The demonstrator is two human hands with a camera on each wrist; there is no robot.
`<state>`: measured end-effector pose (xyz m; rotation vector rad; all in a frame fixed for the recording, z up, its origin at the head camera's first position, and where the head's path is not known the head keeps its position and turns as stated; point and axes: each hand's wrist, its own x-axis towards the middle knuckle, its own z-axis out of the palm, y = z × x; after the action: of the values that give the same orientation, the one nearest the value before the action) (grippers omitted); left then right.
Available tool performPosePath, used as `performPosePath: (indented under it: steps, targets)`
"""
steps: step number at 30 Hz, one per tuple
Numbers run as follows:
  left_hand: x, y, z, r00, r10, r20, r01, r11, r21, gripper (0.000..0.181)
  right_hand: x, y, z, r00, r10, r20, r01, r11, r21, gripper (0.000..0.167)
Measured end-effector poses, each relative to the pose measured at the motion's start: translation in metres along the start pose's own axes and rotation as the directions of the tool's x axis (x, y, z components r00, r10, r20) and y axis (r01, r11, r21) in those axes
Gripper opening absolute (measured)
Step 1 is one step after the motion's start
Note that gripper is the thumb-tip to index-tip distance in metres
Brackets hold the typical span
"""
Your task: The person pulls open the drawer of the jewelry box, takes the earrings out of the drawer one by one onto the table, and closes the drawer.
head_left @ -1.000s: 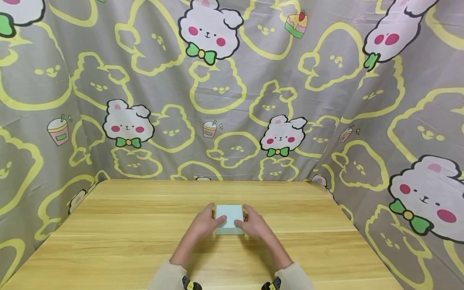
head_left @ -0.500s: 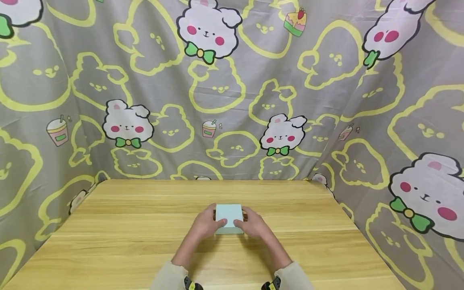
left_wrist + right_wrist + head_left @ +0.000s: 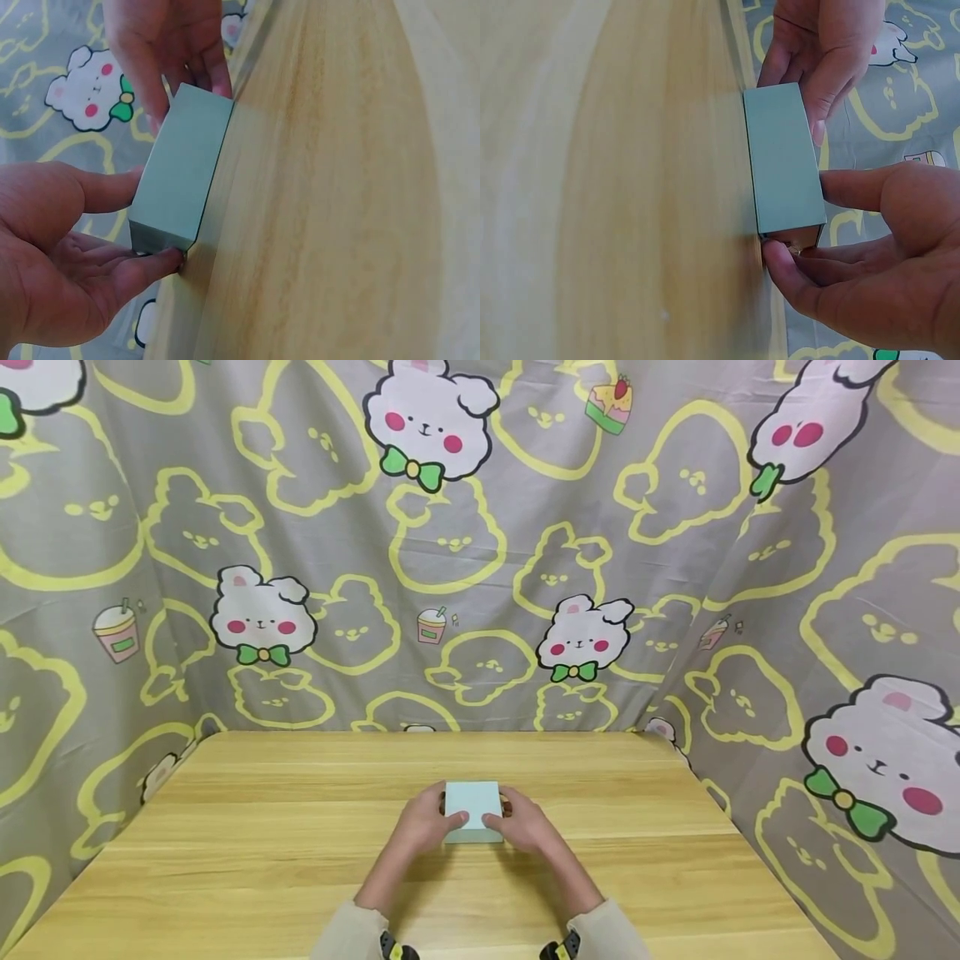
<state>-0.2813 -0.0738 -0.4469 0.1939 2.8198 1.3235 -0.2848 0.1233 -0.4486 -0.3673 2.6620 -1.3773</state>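
Note:
A small pale blue-green box (image 3: 472,806) sits on the wooden table, between both hands. My left hand (image 3: 426,817) grips its left side, thumb on the top face and fingers at the side. From the right, my right hand (image 3: 525,820) holds it the same way. In the left wrist view, a left fingertip presses low on the end of the box (image 3: 184,165). The right wrist view shows a brownish end on the box (image 3: 786,161), with a right fingertip at its lower corner. The undersides of the fingers are partly hidden.
The light wooden table (image 3: 262,827) extends around the box on all sides. Behind it and at both sides hangs a grey curtain (image 3: 480,552) printed with cartoon bears and yellow outlines. Black and yellow bands (image 3: 397,947) show at the sleeve cuffs.
The fingers of both hands have drawn in closer along the box's sides. The box stays at nearly the same spot, and the head view has shifted slightly.

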Motion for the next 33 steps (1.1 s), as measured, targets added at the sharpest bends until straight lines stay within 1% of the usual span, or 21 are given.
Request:
performPosePath:
  steps: [5,12,19,24,29,33]
  targets:
    - [-0.0016,-0.0011,-0.0005,1.000,0.015,0.008,-0.015,1.000,-0.008,0.074,-0.0009,-0.0007,0.0000,1.000,-0.003,0.011,0.003,1.000,0.013,0.062]
    - [0.0011,-0.0040,0.0002,0.999,0.031,0.020,-0.030,0.999,-0.018,0.068,-0.0013,0.0006,-0.0012,1.000,-0.017,0.020,0.016,1.000,0.017,0.059]
    - [0.0024,-0.0060,-0.0006,0.999,0.041,0.023,-0.041,0.999,-0.016,0.064,0.0001,0.0008,-0.0015,1.000,-0.004,0.021,0.003,1.000,0.016,0.062]
    - [0.0024,-0.0068,-0.0003,0.999,0.044,0.028,-0.043,0.999,-0.027,0.060,-0.0001,0.0008,-0.0035,0.999,0.023,0.037,-0.024,0.999,0.030,0.067]
    - [0.0018,-0.0063,-0.0004,0.999,0.030,0.026,-0.030,0.999,-0.014,0.069,-0.0013,-0.0003,-0.0058,0.996,0.057,0.072,-0.064,0.993,0.101,0.070]
    - [0.0014,-0.0061,0.0002,0.999,0.033,0.023,-0.033,0.999,-0.018,0.075,-0.0021,-0.0012,-0.0071,0.994,0.075,0.081,-0.084,0.990,0.115,0.072]
